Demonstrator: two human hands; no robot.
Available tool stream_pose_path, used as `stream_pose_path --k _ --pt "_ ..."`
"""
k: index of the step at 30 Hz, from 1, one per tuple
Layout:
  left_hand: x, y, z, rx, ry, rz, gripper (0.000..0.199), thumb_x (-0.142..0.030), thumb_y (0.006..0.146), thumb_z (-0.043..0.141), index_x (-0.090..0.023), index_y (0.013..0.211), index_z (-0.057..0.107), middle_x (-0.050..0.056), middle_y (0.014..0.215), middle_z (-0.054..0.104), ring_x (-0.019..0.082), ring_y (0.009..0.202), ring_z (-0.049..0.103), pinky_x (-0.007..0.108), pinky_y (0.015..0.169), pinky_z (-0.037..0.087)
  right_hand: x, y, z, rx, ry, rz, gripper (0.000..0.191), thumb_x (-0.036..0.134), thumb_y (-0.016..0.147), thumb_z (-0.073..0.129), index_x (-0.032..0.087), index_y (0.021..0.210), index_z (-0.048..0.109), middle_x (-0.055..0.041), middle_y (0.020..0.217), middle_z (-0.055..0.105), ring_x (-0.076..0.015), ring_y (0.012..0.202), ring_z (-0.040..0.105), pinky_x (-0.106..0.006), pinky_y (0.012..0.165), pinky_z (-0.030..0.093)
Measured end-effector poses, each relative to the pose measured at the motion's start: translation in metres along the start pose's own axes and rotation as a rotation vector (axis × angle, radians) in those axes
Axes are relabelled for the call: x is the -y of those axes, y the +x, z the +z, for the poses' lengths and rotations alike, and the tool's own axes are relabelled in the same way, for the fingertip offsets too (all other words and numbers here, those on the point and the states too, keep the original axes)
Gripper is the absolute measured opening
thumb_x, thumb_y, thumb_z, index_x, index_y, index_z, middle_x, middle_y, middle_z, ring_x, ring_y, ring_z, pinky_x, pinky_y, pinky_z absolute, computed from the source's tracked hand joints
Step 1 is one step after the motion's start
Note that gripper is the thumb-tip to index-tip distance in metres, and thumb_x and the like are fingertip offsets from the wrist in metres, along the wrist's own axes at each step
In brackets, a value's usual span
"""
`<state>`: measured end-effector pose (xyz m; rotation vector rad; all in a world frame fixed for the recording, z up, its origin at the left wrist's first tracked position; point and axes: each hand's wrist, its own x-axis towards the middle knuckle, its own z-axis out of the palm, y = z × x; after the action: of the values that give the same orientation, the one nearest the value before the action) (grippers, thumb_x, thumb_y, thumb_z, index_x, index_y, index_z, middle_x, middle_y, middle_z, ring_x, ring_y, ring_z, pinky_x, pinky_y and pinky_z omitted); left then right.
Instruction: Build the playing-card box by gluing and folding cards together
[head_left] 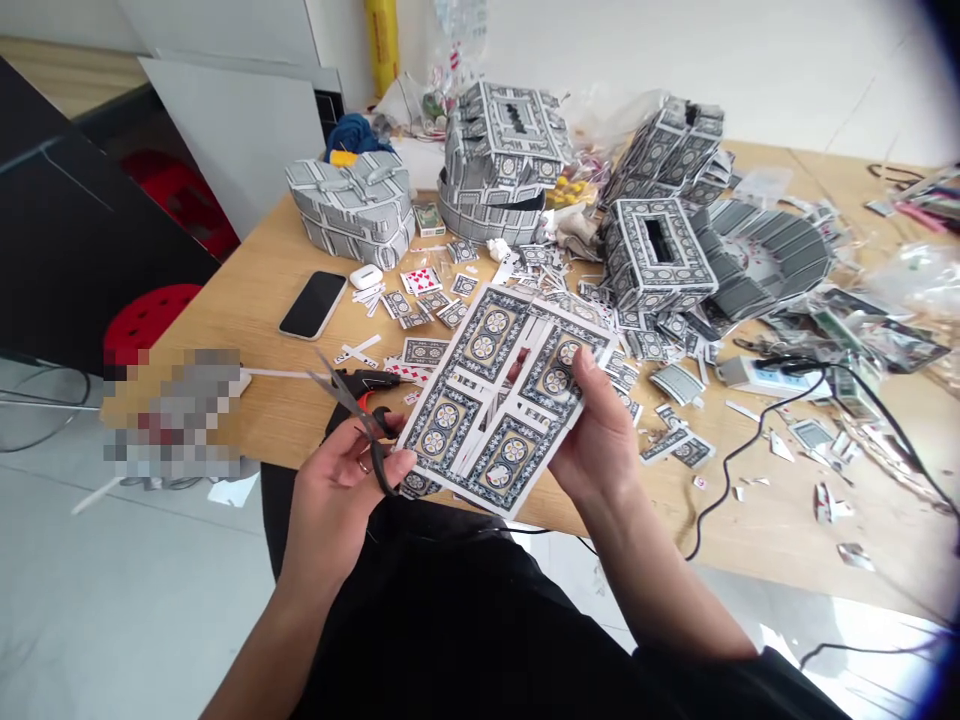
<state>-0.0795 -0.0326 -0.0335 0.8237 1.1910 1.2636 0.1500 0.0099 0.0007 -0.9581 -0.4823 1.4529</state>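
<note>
Tbl (247, 290): part-closed R hand (602, 445) w/ panel (536, 388)

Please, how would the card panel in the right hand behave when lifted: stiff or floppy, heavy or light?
The card panel is probably light for its size, since it looks thin. It may be fairly stiff, as it looks nearly flat though the right hand grips only its edge. It could bend along its middle, where narrow openings show.

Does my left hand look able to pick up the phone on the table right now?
Probably not as it stands: the left hand holds the scissors, its thumb at the card panel's edge. Nothing covers the phone, though.
</note>
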Motion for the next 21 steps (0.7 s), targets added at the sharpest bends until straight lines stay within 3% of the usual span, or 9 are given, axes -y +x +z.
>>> stream_pose_path --k 2,5,10,13,18,21 --pt "0.001 0.000 0.004 -0.029 -0.012 0.004 0.043 -0.025 0.074 0.099 -0.024 0.114 0.083 0.005 0.118 0.080 0.021 0.104 0.078 0.028 0.089 0.065 -0.001 -0.002 -0.002 0.030 -0.016 0.034 0.054 0.066 0.072 0.093 0.026 0.106 0.081 -0.0060 0.103 0.086 -0.0386 0.103 0.083 -0.056 0.097 0.068" --pt "0.001 0.000 0.008 -0.084 -0.043 0.037 0.040 -0.024 0.073 0.100 -0.024 0.109 0.083 0.002 0.113 0.080 0.017 0.098 0.077 0.024 0.086 0.064 -0.003 -0.006 -0.007 0.129 -0.068 0.125 0.057 0.061 0.068 0.099 0.026 0.109 0.080 -0.0071 0.114 0.086 -0.0384 0.106 0.082 -0.055 0.098 0.068" --pt "0.000 0.003 0.014 -0.189 -0.092 0.163 0.034 -0.025 0.072 0.101 -0.023 0.100 0.083 0.001 0.108 0.079 0.014 0.098 0.075 0.024 0.092 0.063 0.001 -0.013 -0.013 0.326 -0.235 0.125 0.053 0.044 0.078 0.097 0.025 0.123 0.077 -0.0075 0.126 0.083 -0.0337 0.120 0.078 -0.051 0.109 0.062" --pt "0.000 0.004 0.016 -0.218 -0.070 0.246 0.031 -0.022 0.076 0.099 -0.023 0.102 0.083 0.001 0.108 0.079 0.014 0.098 0.075 0.025 0.092 0.064 -0.002 -0.019 -0.011 0.299 -0.315 0.061 0.059 0.040 0.079 0.097 0.026 0.129 0.069 -0.0082 0.135 0.079 -0.0319 0.126 0.075 -0.051 0.110 0.062" --pt "0.004 0.004 0.019 -0.250 -0.015 0.392 0.032 -0.018 0.078 0.096 -0.024 0.107 0.083 0.001 0.107 0.079 0.014 0.096 0.076 0.025 0.089 0.065 -0.021 -0.024 -0.008 0.160 -0.479 -0.050 0.081 0.038 0.068 0.104 0.030 0.134 0.057 -0.0080 0.136 0.076 -0.0320 0.124 0.074 -0.052 0.111 0.061" --pt "0.006 0.007 0.019 -0.265 0.006 0.421 0.034 -0.019 0.078 0.096 -0.024 0.108 0.082 0.001 0.105 0.079 0.014 0.095 0.076 0.027 0.090 0.065 -0.026 -0.021 -0.013 0.174 -0.538 -0.086 0.073 0.040 0.074 0.101 0.030 0.133 0.059 -0.0078 0.134 0.077 -0.0309 0.122 0.075 -0.051 0.108 0.062"
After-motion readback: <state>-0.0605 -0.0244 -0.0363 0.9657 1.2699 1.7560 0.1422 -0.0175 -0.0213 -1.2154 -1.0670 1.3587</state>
